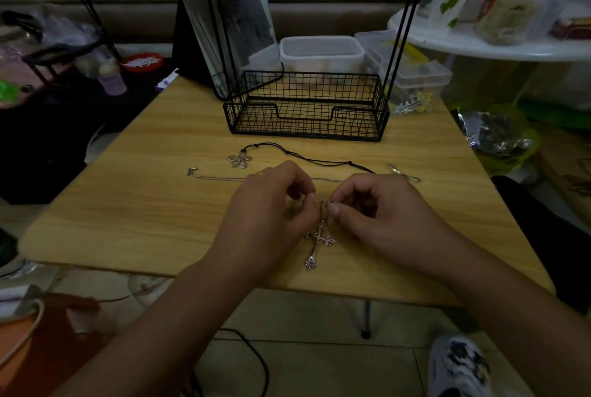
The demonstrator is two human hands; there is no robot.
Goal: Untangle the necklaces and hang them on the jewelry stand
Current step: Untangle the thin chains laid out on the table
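A: Closest to us, both hands meet over the near middle of the table [128, 191]. The left hand [271, 214] and right hand [380, 214] have fingers curled in, fingertips pinching something small at the top of the cross pendant [318, 243].

B: Chain or clasp, which is it?

A: Too small to tell. The cross hangs straight down from that pinch, long axis pointing back toward the person, its foot lying near the table's front edge. Both hands are level with each other, neither nearer.

B: So the work sits right above the cross.

A: That's my read. Just beyond the knuckles, a thin silver chain [220, 177] runs left to right across the wood, a small clasp at its left end. Behind it, the black cord necklace [307, 158] with its flower pendant [239, 160] lies apart from the chain, also crosswise.

B: And the stand?

A: Further back, centred: the jewelry stand [307, 108], a black wire basket base with thin uprights rising out of view. Nothing hangs on it yet. Behind it are plastic boxes [321, 52].

B: Any writing?

A: None I can read.
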